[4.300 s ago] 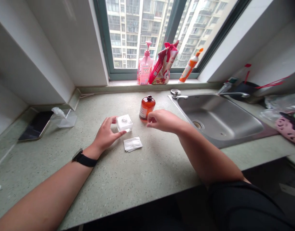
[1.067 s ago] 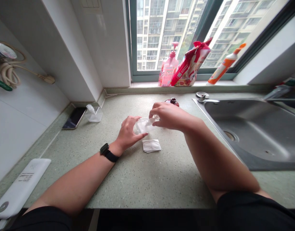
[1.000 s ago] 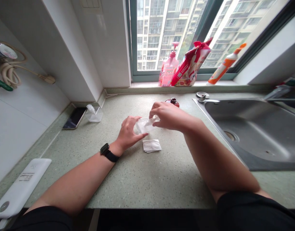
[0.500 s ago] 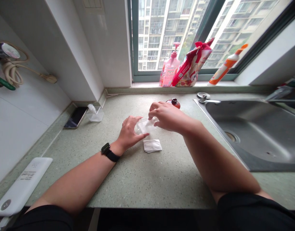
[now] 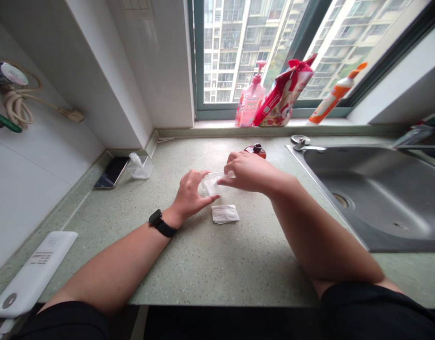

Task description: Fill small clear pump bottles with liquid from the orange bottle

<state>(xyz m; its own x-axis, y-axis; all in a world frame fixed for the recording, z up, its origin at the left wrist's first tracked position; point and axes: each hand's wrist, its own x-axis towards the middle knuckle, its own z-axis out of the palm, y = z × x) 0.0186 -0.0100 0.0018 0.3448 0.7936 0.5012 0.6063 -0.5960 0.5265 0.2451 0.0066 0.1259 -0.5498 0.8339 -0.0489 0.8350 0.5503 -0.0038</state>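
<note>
My left hand [image 5: 192, 191] reaches in from the left, its thumb and fingers spread around the sides of a small clear plastic box [image 5: 212, 184] on the counter. My right hand [image 5: 247, 174] bends over the box's right side, fingers curled and thumb pointing left. Something pale and see-through shows at its fingertips, too hidden to name. Just in front of the box lies a folded white tissue [image 5: 225, 214]. Behind my right hand stands a dark red-brown bottle [image 5: 256, 151] with an open-looking dark neck, partly covered by the hand.
A clear square container with a white top [image 5: 140, 167] stands beside a phone [image 5: 112, 173] at left. A white power bank [image 5: 35, 274] lies near front left. The steel sink [image 5: 380, 189] is at right. On the sill are a pink pump bottle [image 5: 251, 104], red bag [image 5: 286, 97] and orange-white bottle [image 5: 330, 99].
My right hand has shifted slightly right, and its thumb now points left over the box. My left hand and the box have stayed in place.
</note>
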